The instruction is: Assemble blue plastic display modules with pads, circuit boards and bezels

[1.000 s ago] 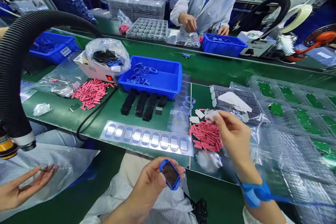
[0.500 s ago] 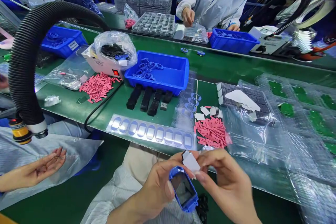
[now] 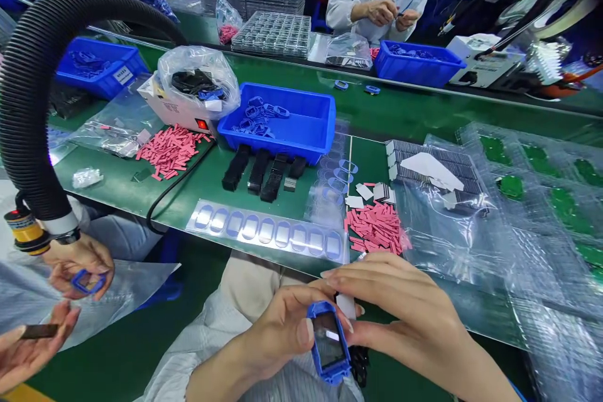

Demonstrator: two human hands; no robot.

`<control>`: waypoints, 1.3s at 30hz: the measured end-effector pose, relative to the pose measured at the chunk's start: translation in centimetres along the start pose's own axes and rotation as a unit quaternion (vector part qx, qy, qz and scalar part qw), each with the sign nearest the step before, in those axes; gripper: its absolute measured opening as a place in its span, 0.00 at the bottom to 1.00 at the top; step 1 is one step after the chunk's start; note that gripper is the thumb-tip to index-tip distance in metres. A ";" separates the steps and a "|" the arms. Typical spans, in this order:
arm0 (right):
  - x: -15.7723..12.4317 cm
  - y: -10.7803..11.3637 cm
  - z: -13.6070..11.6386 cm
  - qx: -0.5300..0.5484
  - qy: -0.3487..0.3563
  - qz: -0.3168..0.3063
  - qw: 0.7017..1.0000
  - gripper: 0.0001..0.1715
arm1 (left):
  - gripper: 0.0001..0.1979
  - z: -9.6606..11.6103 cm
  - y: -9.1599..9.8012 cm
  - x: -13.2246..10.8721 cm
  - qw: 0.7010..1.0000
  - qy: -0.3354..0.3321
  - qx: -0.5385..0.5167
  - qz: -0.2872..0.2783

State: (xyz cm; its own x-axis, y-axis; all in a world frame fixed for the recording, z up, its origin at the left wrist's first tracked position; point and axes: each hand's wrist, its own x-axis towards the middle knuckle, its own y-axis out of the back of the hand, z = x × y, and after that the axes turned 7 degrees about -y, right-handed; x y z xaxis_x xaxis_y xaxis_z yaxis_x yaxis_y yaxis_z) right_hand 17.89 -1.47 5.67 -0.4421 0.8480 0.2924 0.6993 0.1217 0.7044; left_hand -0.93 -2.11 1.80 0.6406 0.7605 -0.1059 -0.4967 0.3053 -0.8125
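My left hand [image 3: 276,330] is closed around a small blue frame [image 3: 328,342] with a dark glossy window, held over my lap. My right hand [image 3: 396,314] is beside it, fingers pinched on a small white piece [image 3: 346,306] that sits right against the frame's upper right edge. On the green bench just ahead lie a heap of pink strips [image 3: 377,232], a few white pieces [image 3: 372,193] and a clear film sheet with oval cut-outs [image 3: 264,232].
A blue bin [image 3: 311,138] holds more blue frames, with black parts [image 3: 261,171] in front of it. A black hose [image 3: 32,100] arcs at left. Another person's hands [image 3: 80,264] at lower left hold a blue frame. Clear trays [image 3: 518,213] cover the right.
My right hand came back from the bench with a white piece and has brought it down against the blue frame. The person at left has picked up a blue frame.
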 end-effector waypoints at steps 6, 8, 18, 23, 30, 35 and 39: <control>-1.0 -1.0 0.1 0.020 -0.032 0.045 0.998 0.17 | 0.19 -0.3 0.3 0.0 1.000 0.010 -0.006 0.014; -1.8 -2.1 -0.1 -0.027 -0.044 0.112 0.992 0.13 | 0.18 -0.6 0.5 -0.1 0.999 0.006 -0.023 0.031; -7.8 -3.7 -0.3 -0.204 -0.056 0.250 0.945 0.25 | 0.18 -1.8 1.3 -0.2 0.998 0.044 -0.028 0.046; -8.8 -4.1 4.1 -0.336 -0.035 0.268 0.902 0.21 | 0.20 -1.1 2.5 -0.3 0.996 0.056 -0.021 0.072; -8.7 -6.8 4.3 -0.298 -0.109 0.239 0.918 0.18 | 0.20 -0.2 2.0 0.1 0.999 0.034 -0.030 0.025; -7.0 -8.1 -0.2 0.293 -0.344 0.262 0.853 0.08 | 0.17 0.3 1.7 0.0 1.000 -0.009 -0.018 -0.001; -4.0 -10.6 -2.1 0.635 -0.380 0.121 0.661 0.24 | 0.18 1.2 2.3 -0.9 1.000 -0.028 0.008 -0.002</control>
State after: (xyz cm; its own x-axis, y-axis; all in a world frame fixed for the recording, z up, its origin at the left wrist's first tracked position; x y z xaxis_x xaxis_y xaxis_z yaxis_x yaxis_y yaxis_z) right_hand 11.09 -7.27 -1.64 -0.1585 0.8770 -0.4535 0.8186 -0.1401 -0.5570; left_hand -3.36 -1.41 0.67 0.6099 0.7894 -0.0701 -0.5030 0.3173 -0.8040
